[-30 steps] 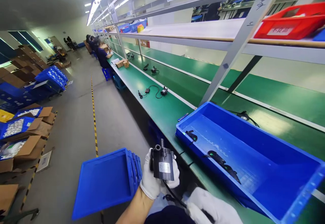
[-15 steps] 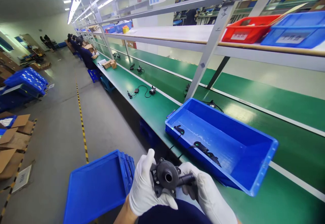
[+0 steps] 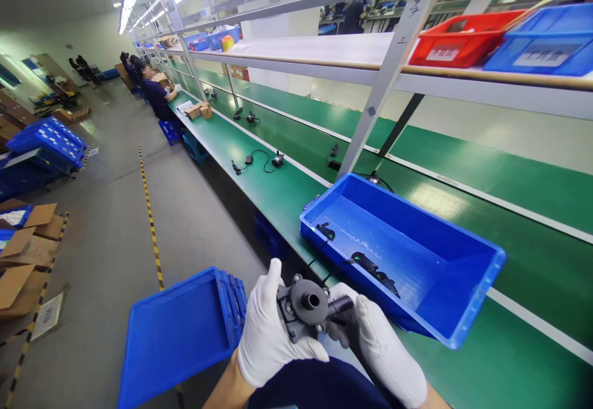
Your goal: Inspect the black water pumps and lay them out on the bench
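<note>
A small black water pump (image 3: pixel 309 303) is held up in front of my body, its round face and short central pipe turned toward me. My left hand (image 3: pixel 271 328), in a white glove, grips it from the left with the thumb along its upper edge. On the other side my gloved right hand (image 3: pixel 377 338) has its fingers curled round the side pipe (image 3: pixel 341 305); the fingertips are partly hidden there. Just beyond the hands a blue bin (image 3: pixel 440 254) sits on the green bench, with several black parts (image 3: pixel 364 262) along its near side.
Stacked blue crates (image 3: pixel 176 335) stand at lower left. A pump with a cable (image 3: pixel 277 160) lies farther along the green bench (image 3: pixel 296 193). A slanted post (image 3: pixel 384 81) carries a shelf with red (image 3: pixel 456 38) and blue boxes (image 3: pixel 542 44). Co-workers (image 3: pixel 155 91) sit far along.
The pump has tilted slightly in my hands, so its central pipe points more to the right. Both hands keep their hold, and the camera view has shifted a little.
</note>
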The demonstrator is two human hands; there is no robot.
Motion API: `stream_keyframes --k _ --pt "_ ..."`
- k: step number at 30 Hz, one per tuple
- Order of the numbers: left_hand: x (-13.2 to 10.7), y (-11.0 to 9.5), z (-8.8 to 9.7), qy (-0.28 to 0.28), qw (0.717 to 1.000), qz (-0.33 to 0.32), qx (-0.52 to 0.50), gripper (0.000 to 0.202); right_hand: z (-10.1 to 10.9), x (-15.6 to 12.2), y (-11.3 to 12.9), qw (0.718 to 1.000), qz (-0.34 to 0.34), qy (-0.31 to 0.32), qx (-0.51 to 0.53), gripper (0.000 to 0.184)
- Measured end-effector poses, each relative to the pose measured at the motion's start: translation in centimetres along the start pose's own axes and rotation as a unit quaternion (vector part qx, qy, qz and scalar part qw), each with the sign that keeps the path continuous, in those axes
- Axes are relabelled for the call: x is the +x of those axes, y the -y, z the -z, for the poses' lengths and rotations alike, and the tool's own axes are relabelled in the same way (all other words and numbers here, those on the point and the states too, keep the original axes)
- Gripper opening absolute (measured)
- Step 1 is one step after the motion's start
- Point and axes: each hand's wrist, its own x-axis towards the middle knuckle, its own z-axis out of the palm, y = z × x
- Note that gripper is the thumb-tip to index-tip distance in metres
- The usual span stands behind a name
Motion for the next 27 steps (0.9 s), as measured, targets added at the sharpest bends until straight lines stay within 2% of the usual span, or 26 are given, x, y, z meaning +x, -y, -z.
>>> stream_keyframes --k 8,17,21,27 --pt "-0.9 0.8 -0.3 -0.034 0.999 -0.038 0.011 0.127 0.4 -0.4 -0.2 0.999 0.001 0.010 -0.043 0.074" --pt "-0.7 0.7 -0.3 0.003 1.000 -0.003 -0.019 0.125 0.5 -0.5 -1.0 1.000 -0.011 0.009 -0.012 0.069" --pt "-0.6 0.4 -0.5 0.001 1.000 -0.013 -0.012 0.124 0.6 -0.5 -0.7 1.000 -0.022 0.001 0.003 0.070" --pt "-0.4 0.0 -0.7 0.002 1.000 -0.022 0.001 0.123 1.1 -0.7 -0.9 1.000 0.008 0.002 -0.012 0.064"
